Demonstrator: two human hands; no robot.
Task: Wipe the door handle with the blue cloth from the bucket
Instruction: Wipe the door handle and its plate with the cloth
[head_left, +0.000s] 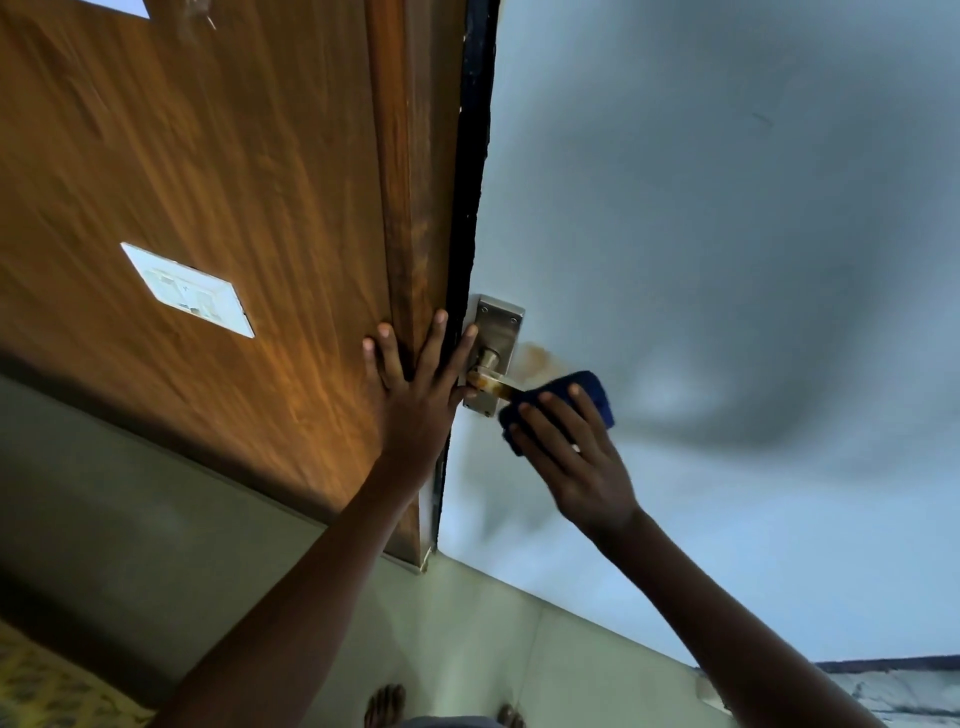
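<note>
Blue, thick-piled cloth (563, 402) sits just right of the frame's centre, folded over the outer end of the brushed-metal lever door handle (491, 383). The right hand (574, 457) lies on top of the cloth, fingers spread and curled over it, pressing it against the lever, so only the cloth's upper and lower edges show past the fingers. The bare stretch of the handle, tinged brownish, runs from the cloth leftward to its round neck on the rectangular metal backplate (496, 332). A rusty brown stain (535, 358) marks the pale grey-blue door (727, 260) just right of the backplate and just above the cloth.

Left of the handle, the left hand (415, 395) is spread wide and flat, holding nothing: its palm and most fingers rest on the brown wood-grain panel (208, 182), while the rightmost finger reaches across the dark door edge (470, 182) towards the backplate. The two hands are near each other, with the bare part of the lever between them.

A white rectangular switch plate (189, 291) is mounted on the wood panel in the left half of the frame. At the bottom centre, bare toes (387, 706) stand on pale floor tiles (493, 623).
</note>
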